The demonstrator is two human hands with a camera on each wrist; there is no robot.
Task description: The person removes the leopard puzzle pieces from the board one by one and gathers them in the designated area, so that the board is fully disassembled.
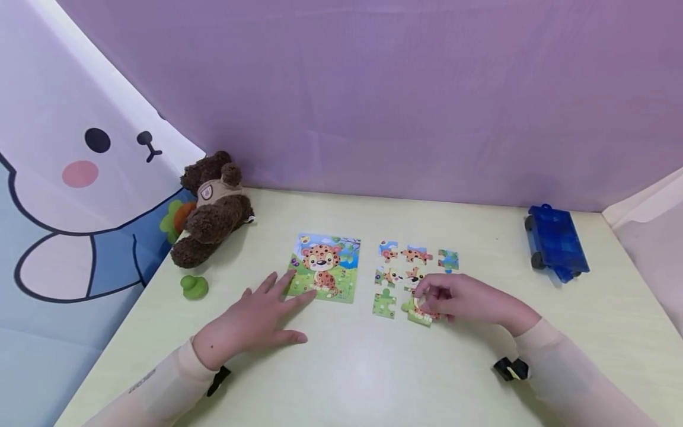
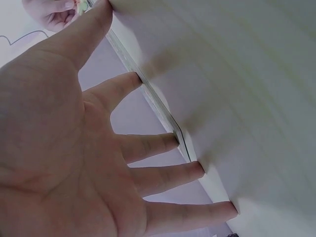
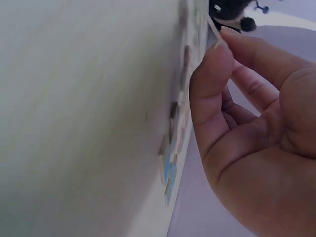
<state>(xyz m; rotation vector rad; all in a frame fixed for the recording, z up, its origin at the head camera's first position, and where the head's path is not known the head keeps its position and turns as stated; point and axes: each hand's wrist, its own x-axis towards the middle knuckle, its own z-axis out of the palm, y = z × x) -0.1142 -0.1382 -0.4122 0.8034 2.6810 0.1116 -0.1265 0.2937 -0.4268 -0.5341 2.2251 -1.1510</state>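
Note:
My left hand (image 1: 256,323) lies with fingers spread on the table. Its fingertips touch the near left edge of a leopard picture card (image 1: 347,284), and the thumb rests on the tabletop. In the left wrist view, those fingers (image 2: 165,177) are straight. Between thumb and forefinger, my right hand (image 1: 461,299) pinches a green and spotted jigsaw piece (image 1: 418,317), tilted off the table; the right wrist view shows its thin edge (image 3: 213,27). Several loose jigsaw pieces lie left of and beyond that hand, including a green piece (image 1: 383,305) and a blue-green piece (image 1: 449,260).
A brown teddy bear (image 1: 216,216) leans at the table's back left corner, with a green toy duck (image 1: 194,287) in front of it. Toward the right edge sits a blue toy cart (image 1: 557,240). A purple cloth (image 1: 400,101) hangs behind the table.

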